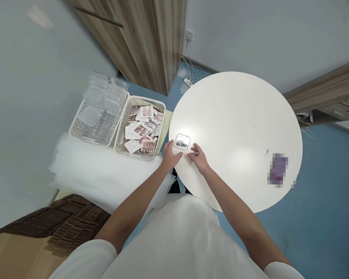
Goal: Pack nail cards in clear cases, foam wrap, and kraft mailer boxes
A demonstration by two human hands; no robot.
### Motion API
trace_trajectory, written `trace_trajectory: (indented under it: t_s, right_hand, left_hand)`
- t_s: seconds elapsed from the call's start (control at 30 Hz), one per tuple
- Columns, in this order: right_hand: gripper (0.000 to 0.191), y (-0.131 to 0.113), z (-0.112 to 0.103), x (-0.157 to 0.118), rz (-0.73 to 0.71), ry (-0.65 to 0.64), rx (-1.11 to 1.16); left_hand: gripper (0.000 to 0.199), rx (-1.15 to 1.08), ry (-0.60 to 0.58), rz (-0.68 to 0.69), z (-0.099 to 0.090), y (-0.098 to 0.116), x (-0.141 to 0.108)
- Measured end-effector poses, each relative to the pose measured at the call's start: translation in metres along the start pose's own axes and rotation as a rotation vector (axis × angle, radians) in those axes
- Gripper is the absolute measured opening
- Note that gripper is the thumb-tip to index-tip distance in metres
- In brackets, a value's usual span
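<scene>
A small clear plastic box point(182, 142) with rounded corners lies near the left edge of the round white table point(235, 116). Dark, blue-black nail-shaped pieces show inside it on a white card. My left hand point(170, 155) is at the box's left and near corner, thumb and fingers apart; whether it touches the box I cannot tell. On the other side, my right hand point(199, 158) hovers just off the box's right edge, with its fingers spread and nothing in them.
Left of the table, a white basket point(117, 151) holds many carded nail sets. Beside it, another basket point(72, 130) is full of clear plastic boxes point(100, 100). White translucent sheets point(104, 170) lie in front. A pixelated purple object point(278, 168) is on the table's right.
</scene>
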State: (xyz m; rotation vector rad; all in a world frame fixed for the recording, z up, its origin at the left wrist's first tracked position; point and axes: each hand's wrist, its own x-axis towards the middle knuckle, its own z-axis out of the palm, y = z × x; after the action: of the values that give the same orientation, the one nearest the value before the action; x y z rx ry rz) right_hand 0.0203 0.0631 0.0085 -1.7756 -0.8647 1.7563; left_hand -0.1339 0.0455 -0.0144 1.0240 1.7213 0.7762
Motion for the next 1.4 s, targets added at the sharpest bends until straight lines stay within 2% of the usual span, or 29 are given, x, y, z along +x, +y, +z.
trace_trajectory:
  t_s: [0.17, 0.27, 0.33, 0.47, 0.57, 0.67, 0.77, 0.87, 0.93, 1.03, 1.13, 1.2, 1.33, 1.4]
  right_hand:
    - [0.065, 0.027, -0.017, -0.036, 0.029, 0.013, -0.05]
    - [0.059, 0.045, -0.026, -0.05, -0.004, -0.065, -0.122]
    - [0.054, 0.055, -0.026, -0.053, -0.049, -0.138, -0.175]
    - [0.039, 0.069, -0.005, -0.055, -0.115, -0.401, -0.249]
    - [0.032, 0.076, 0.019, -0.056, -0.141, -0.572, -0.333]
    - [0.037, 0.08, 0.038, -0.054, -0.21, -0.635, -0.506]
    - [0.051, 0.081, 0.057, -0.048, -0.297, -0.667, -0.724]
    - [0.06, 0.077, 0.079, -0.039, -0.403, -0.643, -0.924]
    - [0.061, 0.072, 0.096, -0.031, -0.513, -0.572, -1.048]
    - [0.066, 0.066, 0.119, -0.017, -0.634, -0.449, -1.193]
    - [0.07, 0.064, 0.136, -0.004, -0.608, -0.347, -1.309]
    - [0.064, 0.064, 0.144, 0.002, -0.576, -0.31, -1.354]
    - [0.03, 0.068, 0.151, 0.001, -0.558, -0.271, -1.39]
    - [0.019, 0.069, 0.151, -0.004, -0.571, -0.244, -1.396]
  left_hand:
    - [0.07, 0.006, 0.074, -0.01, 0.002, -0.009, -0.048]
    - [0.064, 0.053, 0.163, -0.059, 0.007, -0.02, -0.089]
    - [0.062, 0.074, 0.204, -0.149, 0.007, -0.026, -0.116]
    - [0.064, 0.019, 0.233, -0.298, -0.007, -0.034, -0.165]
    - [0.065, -0.008, 0.27, -0.362, -0.024, -0.041, -0.189]
    - [0.065, 0.045, 0.299, -0.425, -0.035, -0.05, -0.203]
    - [0.065, 0.172, 0.239, -0.467, -0.039, -0.057, -0.214]
    - [0.065, 0.213, 0.163, -0.471, -0.041, -0.064, -0.23]
    - [0.066, 0.182, 0.172, -0.459, -0.046, -0.072, -0.242]
    - [0.066, 0.108, 0.254, -0.436, -0.055, -0.088, -0.26]
    - [0.062, 0.012, 0.355, -0.387, -0.066, -0.105, -0.274]
    - [0.059, -0.053, 0.387, -0.354, -0.072, -0.115, -0.279]
    - [0.056, -0.119, 0.413, -0.3, -0.081, -0.129, -0.283]
    - [0.054, -0.142, 0.425, -0.255, -0.085, -0.134, -0.284]
